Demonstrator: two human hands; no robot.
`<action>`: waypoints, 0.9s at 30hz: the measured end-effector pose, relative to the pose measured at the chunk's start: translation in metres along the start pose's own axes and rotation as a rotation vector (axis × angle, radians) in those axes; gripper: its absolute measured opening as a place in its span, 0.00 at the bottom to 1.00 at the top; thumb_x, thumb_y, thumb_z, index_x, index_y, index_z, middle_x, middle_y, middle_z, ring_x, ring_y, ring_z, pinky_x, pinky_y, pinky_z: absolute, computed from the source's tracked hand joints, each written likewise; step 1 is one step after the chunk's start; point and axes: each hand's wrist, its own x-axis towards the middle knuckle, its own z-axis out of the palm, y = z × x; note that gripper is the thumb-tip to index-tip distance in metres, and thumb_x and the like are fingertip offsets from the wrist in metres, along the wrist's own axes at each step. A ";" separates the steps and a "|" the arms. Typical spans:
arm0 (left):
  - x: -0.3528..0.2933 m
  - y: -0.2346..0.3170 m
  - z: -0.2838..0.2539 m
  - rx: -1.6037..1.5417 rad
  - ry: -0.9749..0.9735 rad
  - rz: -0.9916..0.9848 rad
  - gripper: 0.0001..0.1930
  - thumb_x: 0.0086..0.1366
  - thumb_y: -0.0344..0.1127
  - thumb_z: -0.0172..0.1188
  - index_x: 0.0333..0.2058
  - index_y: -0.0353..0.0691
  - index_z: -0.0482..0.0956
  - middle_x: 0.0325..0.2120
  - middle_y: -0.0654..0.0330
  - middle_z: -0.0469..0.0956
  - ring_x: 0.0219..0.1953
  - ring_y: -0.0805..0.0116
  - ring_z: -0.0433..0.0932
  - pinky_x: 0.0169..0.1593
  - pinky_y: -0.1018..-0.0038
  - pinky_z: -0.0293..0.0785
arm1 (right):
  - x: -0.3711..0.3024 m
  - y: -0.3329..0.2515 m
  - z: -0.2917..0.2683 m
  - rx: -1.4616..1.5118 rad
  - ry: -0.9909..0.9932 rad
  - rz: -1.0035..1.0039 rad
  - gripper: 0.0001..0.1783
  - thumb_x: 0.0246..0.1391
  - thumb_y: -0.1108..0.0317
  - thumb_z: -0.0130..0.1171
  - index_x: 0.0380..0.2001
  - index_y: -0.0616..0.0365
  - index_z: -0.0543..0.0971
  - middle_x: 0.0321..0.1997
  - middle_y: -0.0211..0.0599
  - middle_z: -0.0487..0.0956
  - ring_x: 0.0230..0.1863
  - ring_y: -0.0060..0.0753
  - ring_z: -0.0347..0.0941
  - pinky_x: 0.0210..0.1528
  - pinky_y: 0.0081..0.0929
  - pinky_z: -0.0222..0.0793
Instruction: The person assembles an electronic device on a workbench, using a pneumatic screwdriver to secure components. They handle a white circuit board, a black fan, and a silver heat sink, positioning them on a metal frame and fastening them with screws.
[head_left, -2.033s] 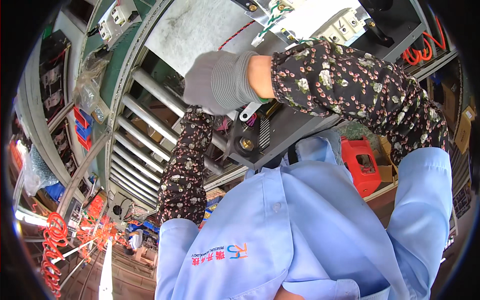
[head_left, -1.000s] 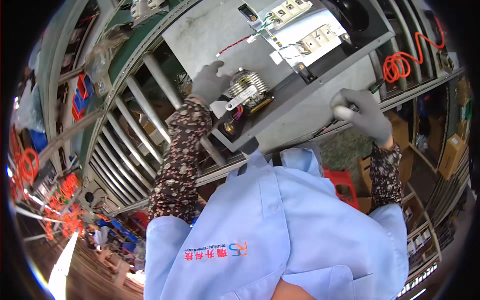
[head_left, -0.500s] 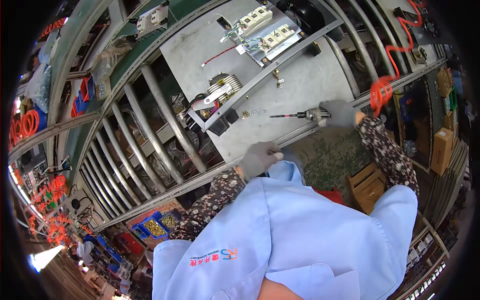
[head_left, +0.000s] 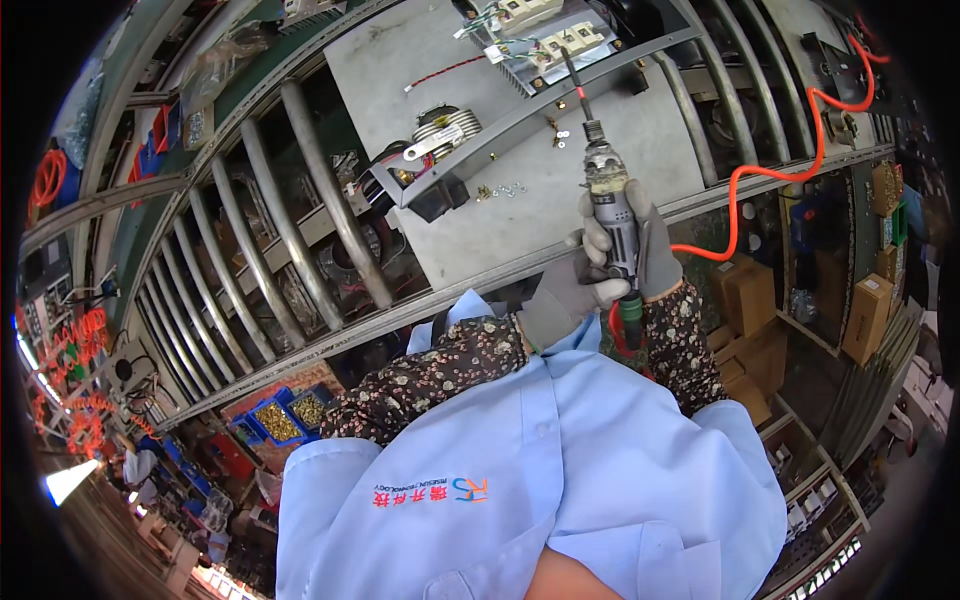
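A grey pneumatic screwdriver (head_left: 612, 215) points away from me, its long dark bit raised over the metal frame. My right hand (head_left: 655, 245), in a grey glove, is wrapped round its body. At the tool's lower end my gloved left hand (head_left: 560, 303) is closed against the grip, with some of its fingers hidden. Beyond the bit, white terminal modules (head_left: 570, 45) sit on a finned heatsink (head_left: 530, 78). The grey metal frame bar (head_left: 540, 108) runs diagonally across the board, with a round coil-like part (head_left: 445, 130) near its left end.
Small screws and washers (head_left: 505, 190) lie on the grey board (head_left: 530, 225). Metal rollers (head_left: 335, 200) flank it. An orange air hose (head_left: 745, 175) loops at the right. Blue bins of brass-coloured fasteners (head_left: 280, 420) stand lower left; cardboard boxes (head_left: 745, 295) are lower right.
The screwdriver has swung from lying sideways to pointing away from me, its bit now over the frame. My left hand has moved right to its lower end. The orange hose has stretched out.
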 end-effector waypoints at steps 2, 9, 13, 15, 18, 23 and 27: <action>-0.003 0.007 0.002 0.023 0.004 -0.066 0.16 0.53 0.33 0.63 0.37 0.37 0.68 0.27 0.64 0.72 0.29 0.78 0.69 0.27 0.82 0.65 | -0.003 -0.002 0.003 0.004 -0.029 0.002 0.30 0.53 0.41 0.43 0.34 0.62 0.71 0.14 0.31 0.70 0.14 0.26 0.67 0.35 0.21 0.69; -0.006 0.001 -0.008 -0.052 -0.050 -0.113 0.15 0.52 0.31 0.64 0.33 0.41 0.64 0.25 0.66 0.69 0.22 0.79 0.68 0.24 0.83 0.63 | -0.009 0.009 0.004 -0.029 0.055 -0.020 0.32 0.52 0.39 0.43 0.33 0.62 0.71 0.13 0.31 0.69 0.12 0.24 0.66 0.31 0.20 0.69; 0.000 0.073 -0.036 0.653 -0.389 -0.398 0.07 0.56 0.35 0.58 0.29 0.36 0.75 0.20 0.63 0.73 0.22 0.78 0.71 0.25 0.81 0.66 | -0.016 0.019 -0.023 -0.073 0.158 0.159 0.21 0.49 0.52 0.53 0.36 0.60 0.69 0.17 0.33 0.70 0.15 0.24 0.66 0.30 0.20 0.67; 0.002 0.136 -0.056 1.003 -0.206 -0.066 0.08 0.53 0.33 0.57 0.32 0.36 0.77 0.24 0.63 0.77 0.24 0.77 0.74 0.28 0.81 0.70 | -0.041 0.030 -0.020 -0.403 0.171 -0.161 0.28 0.35 0.62 0.64 0.42 0.59 0.67 0.23 0.35 0.71 0.23 0.27 0.68 0.30 0.22 0.65; 0.041 0.198 -0.080 1.164 0.287 0.278 0.09 0.58 0.32 0.50 0.32 0.34 0.78 0.21 0.61 0.76 0.22 0.78 0.73 0.27 0.80 0.69 | -0.044 0.051 -0.036 -1.068 0.333 -0.156 0.37 0.28 0.59 0.68 0.44 0.59 0.66 0.27 0.36 0.72 0.29 0.29 0.68 0.32 0.26 0.65; 0.115 0.173 -0.166 2.009 -0.129 0.190 0.11 0.53 0.37 0.53 0.36 0.45 0.78 0.31 0.59 0.77 0.37 0.67 0.73 0.41 0.68 0.65 | -0.006 0.091 -0.044 -1.173 0.383 0.005 0.40 0.28 0.54 0.68 0.47 0.57 0.66 0.34 0.48 0.75 0.39 0.52 0.72 0.38 0.37 0.67; 0.136 0.146 -0.169 2.224 -0.211 0.022 0.16 0.51 0.42 0.54 0.41 0.51 0.74 0.38 0.64 0.75 0.46 0.67 0.67 0.47 0.66 0.57 | -0.003 0.098 -0.037 -1.254 0.410 0.079 0.41 0.28 0.53 0.68 0.48 0.56 0.65 0.36 0.48 0.75 0.39 0.51 0.72 0.40 0.38 0.67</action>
